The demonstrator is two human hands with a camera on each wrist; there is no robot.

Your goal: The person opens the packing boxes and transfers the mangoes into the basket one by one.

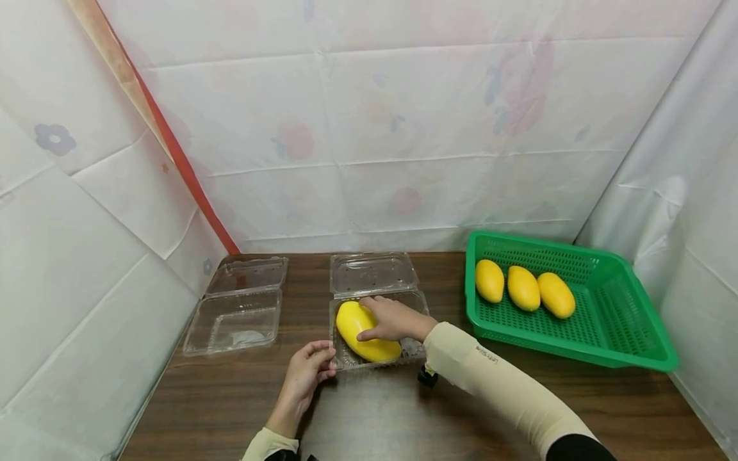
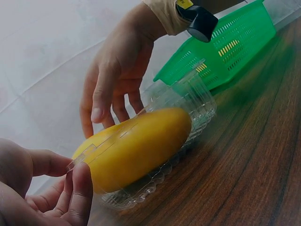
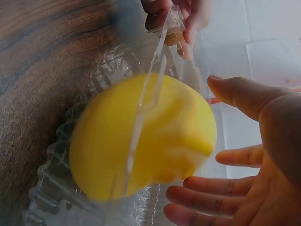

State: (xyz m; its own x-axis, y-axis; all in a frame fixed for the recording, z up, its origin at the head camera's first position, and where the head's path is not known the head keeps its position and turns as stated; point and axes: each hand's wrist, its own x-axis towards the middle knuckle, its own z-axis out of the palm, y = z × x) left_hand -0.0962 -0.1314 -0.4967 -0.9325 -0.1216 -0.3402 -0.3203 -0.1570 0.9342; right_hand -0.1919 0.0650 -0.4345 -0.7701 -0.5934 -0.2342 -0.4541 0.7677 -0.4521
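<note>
A yellow mango (image 1: 352, 323) lies in the base of a clear plastic clamshell box (image 1: 416, 349), whose lid (image 1: 373, 274) is folded back behind it. With thumb and fingertips my left hand (image 1: 305, 372) pinches the box's near left corner, as the left wrist view also shows. Over the mango is my right hand (image 1: 394, 319), fingers spread and loosely bent. In the right wrist view its thumb (image 3: 235, 92) and fingers stand around the mango (image 3: 117, 141), with a gap between thumb and fruit.
Another open clear clamshell box (image 1: 233, 320) stands to the left. A green perforated basket (image 1: 611, 320) on the right holds three mangoes (image 1: 523, 288) at its left side. Everything rests on a brown wooden table (image 1: 369, 422), with white patterned cloth (image 1: 369, 115) hanging behind and at the sides.
</note>
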